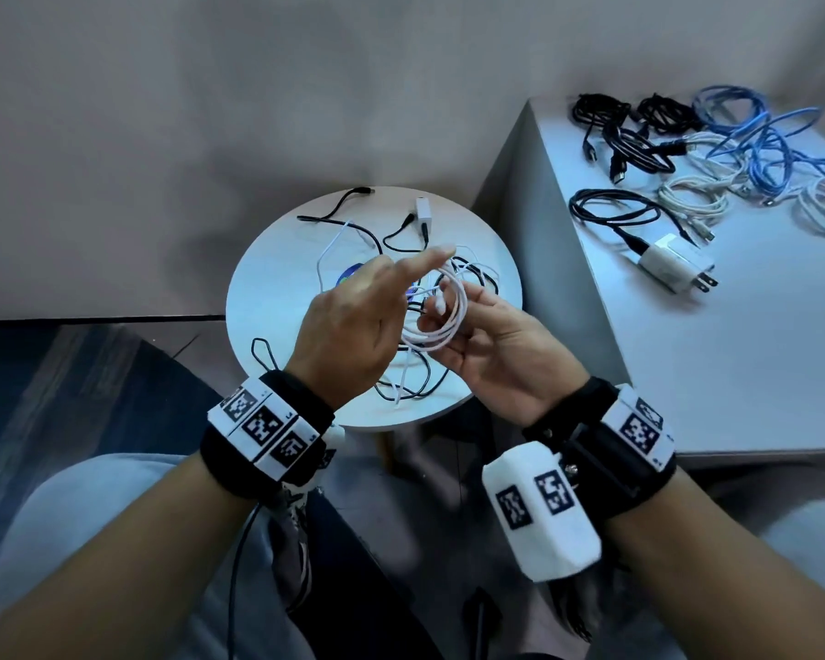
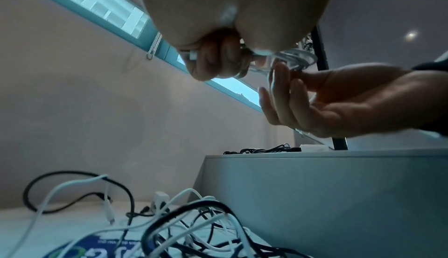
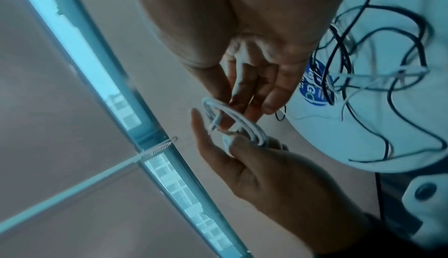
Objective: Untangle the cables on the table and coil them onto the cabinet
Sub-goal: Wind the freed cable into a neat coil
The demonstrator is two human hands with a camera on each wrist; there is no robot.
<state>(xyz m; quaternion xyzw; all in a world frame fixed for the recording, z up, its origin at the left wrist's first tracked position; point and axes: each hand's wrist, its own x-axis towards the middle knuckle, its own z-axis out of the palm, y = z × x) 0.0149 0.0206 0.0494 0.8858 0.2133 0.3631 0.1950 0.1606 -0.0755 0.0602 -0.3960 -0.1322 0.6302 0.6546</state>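
A white cable (image 1: 437, 326), wound into a small coil, hangs between my two hands above the round white table (image 1: 277, 288). My left hand (image 1: 401, 297) pinches the coil and its connector (image 3: 226, 144) under the thumb, with the index finger stretched forward. My right hand (image 1: 453, 333), palm up, holds the coil's other side; a strand runs between its fingers (image 3: 254, 89). Under the hands a tangle of black and white cables (image 1: 415, 378) lies on the table, seen close in the left wrist view (image 2: 194, 223).
To the right stands the grey cabinet (image 1: 687, 364). On it lie black coils (image 1: 629, 135), blue cables (image 1: 758, 135), white coils (image 1: 696, 202) and a white charger (image 1: 672, 264). A small white adapter (image 1: 422, 214) sits at the table's far side.
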